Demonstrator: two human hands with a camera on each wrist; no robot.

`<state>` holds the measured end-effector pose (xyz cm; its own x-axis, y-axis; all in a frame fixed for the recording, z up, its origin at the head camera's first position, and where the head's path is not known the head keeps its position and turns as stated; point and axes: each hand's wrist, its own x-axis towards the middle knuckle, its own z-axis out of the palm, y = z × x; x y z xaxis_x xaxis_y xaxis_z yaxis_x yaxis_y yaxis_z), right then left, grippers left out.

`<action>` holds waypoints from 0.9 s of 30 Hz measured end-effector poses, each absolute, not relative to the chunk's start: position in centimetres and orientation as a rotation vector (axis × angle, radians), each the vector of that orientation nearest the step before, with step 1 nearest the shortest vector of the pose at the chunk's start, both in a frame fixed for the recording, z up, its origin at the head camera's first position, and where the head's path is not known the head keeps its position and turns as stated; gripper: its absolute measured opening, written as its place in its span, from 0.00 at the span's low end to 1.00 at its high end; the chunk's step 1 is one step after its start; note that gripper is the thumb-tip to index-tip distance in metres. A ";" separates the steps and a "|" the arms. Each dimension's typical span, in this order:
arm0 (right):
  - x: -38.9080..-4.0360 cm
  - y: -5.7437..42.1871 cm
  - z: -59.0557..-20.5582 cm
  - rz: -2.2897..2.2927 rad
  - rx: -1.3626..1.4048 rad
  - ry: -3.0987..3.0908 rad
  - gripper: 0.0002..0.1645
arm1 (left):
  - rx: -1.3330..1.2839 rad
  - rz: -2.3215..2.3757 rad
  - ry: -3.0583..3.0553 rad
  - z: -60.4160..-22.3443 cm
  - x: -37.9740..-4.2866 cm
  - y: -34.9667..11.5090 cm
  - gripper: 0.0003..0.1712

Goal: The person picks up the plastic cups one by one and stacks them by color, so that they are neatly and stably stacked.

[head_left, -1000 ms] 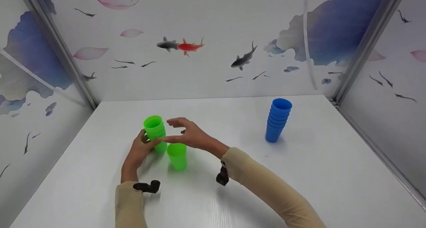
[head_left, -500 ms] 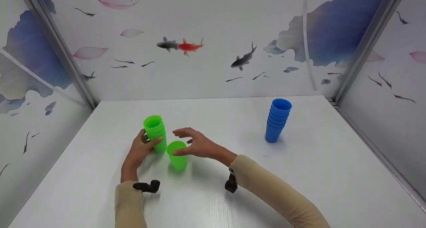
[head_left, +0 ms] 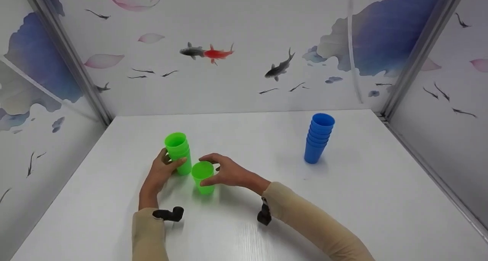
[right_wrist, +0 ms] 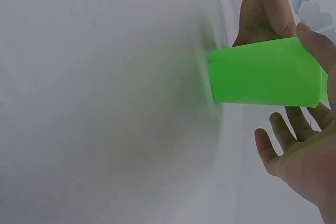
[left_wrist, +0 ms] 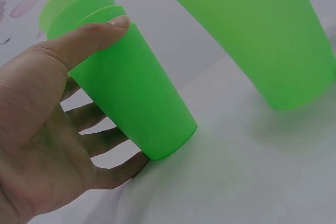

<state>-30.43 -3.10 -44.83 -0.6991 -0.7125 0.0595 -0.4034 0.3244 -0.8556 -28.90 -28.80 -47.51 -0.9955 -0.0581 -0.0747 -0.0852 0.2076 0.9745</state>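
At the left of the table stands a stack of nested green cups (head_left: 177, 142). My left hand (head_left: 159, 171) grips it from the left; in the left wrist view the thumb lies across the cups near their rims, with fingers behind. A single green cup (head_left: 203, 173) stands upright just right of the stack. My right hand (head_left: 230, 171) curves round its upper part, thumb across the near side and index finger at the far rim. In the right wrist view, the single cup (right_wrist: 265, 74) sits between thumb and fingers, the lower fingers spread away from it.
A stack of several blue cups (head_left: 319, 137) stands at the right rear of the white table (head_left: 244, 223). Printed wall panels (head_left: 244, 89) enclose the back and both sides. A small black camera (head_left: 169, 213) sits on the left wrist.
My right hand has moved from beside the green stack, down and toward me, to the single green cup, its thumb and index finger now round the rim. The left hand and the cups have stayed put.
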 end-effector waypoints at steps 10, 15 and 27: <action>-30.5 -3.4 -43.8 -1.339 -0.979 2.289 0.41 | -0.158 1.920 2.453 -47.3 -28.7 -28.7 0.52; -30.7 -3.4 -42.7 -1.350 -1.014 2.291 0.40 | -0.142 1.941 2.442 -47.0 -28.4 -28.7 0.49; -31.5 -4.1 -38.2 -1.377 -1.060 2.337 0.41 | -0.158 1.882 2.478 -47.3 -28.3 -28.6 0.54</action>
